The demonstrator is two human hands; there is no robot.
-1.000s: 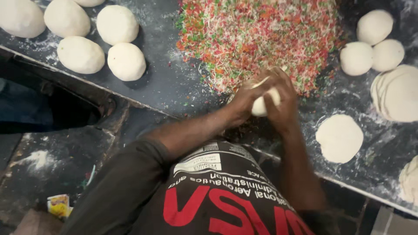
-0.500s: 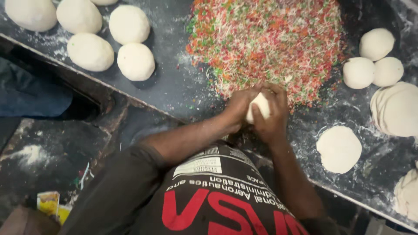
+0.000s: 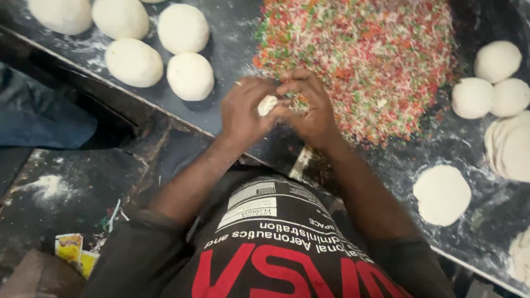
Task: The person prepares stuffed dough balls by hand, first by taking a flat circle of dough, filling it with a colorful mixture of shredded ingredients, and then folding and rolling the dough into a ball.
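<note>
Item: small pale lump of soft dough, cupped between both hands just above the near edge of the filling heap.

Grip: my left hand curls around the lump from the left, while my right hand closes over it from the right, fingertips pressed together at the top — both hands shut on the dough, with a few coloured shreds caught at the seam.

Handling, as I judge it: light, soft and pliable, slightly tacky under its flour dusting. It should dent under any pinch and may tear where stretched thin, so I would support it from beneath in the palm and work only the rim with the fingertips.

Surroundings: broad heap of red, green and white shredded filling directly beyond the hands; five smooth white dough balls grouped well to the left; three more rounded balls to the right; a flattened round dough disc near the right forearm; a stack of rolled discs at the right edge. All lie on a dark, flour-dusted work surface.

Change from half a second ago: the hands sit further forward, now touching the heap's edge rather than short of it. Less of the dough shows — then a clear white oval between the palms, now only a small patch. The balls and discs keep their arrangement.
</note>
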